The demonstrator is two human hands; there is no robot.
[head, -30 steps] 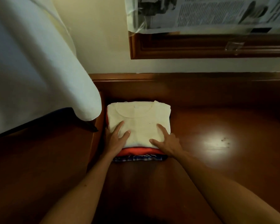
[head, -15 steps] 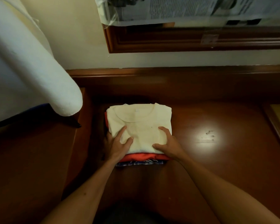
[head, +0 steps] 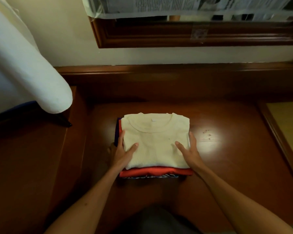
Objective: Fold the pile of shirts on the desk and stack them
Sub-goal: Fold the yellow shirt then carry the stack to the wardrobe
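Head view looks down on a dark wooden desk [head: 227, 174], and the stack of folded shirts [head: 152, 171] lies on it; every place below is given from this stack. On top is a cream shirt [head: 155, 139], folded with its collar on the far side. Under it an orange shirt [head: 156, 171] shows along the near edge, and below that a striped one [head: 150, 176] is just visible. A dark edge also shows at the far left corner of the stack.

The left hand [head: 123, 153] lies against the left side of the stack, fingers straight and flat along the edge, thumb resting on the cream shirt. The right hand [head: 188, 149] does the same on the right side, fingers stretched along the edge and thumb on top. Neither hand grips any cloth; both only press and touch.

No unfolded shirt is seen on the desk, so the folding seems finished and the step in hand is probably the last squaring of the stack. The next move calls for a light, even push from both sides, so the layers line up without the top shirt sliding or its fold opening.

To the left of the stack and further back, a white padded board [head: 29, 73] hangs over the desk. Behind the stack, on the wall, is a wooden frame [head: 193, 36] covered with newspaper [head: 176, 5].
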